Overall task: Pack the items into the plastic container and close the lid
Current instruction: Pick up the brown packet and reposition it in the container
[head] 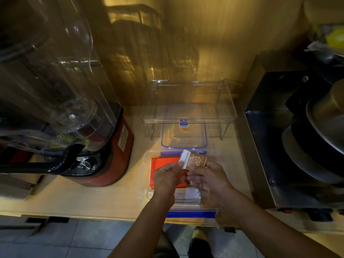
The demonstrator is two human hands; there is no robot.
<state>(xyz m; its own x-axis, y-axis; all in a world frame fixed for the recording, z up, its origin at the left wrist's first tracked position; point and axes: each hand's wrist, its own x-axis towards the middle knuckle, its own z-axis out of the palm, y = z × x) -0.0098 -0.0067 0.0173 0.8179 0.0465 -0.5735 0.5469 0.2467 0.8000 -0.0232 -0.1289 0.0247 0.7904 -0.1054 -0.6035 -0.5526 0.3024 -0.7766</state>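
A clear plastic container (146, 161) with blue clips sits on the wooden counter near its front edge. Inside lie a red flat packet (161, 165) and pale wrapped items (188, 196). Its clear lid (184, 135) with a blue rim lies just behind it, off the container. Above the container, my left hand (165, 176) and my right hand (208, 180) both hold a small brown and white sachet (194, 158). The left fingers pinch its white end, the right hand grips its brown lower part.
A red-based blender (104, 146) with a clear jug stands at the left. A clear acrylic riser shelf (189, 101) stands at the back, over the lid's far end. A black and steel appliance (290, 136) with a metal pot fills the right.
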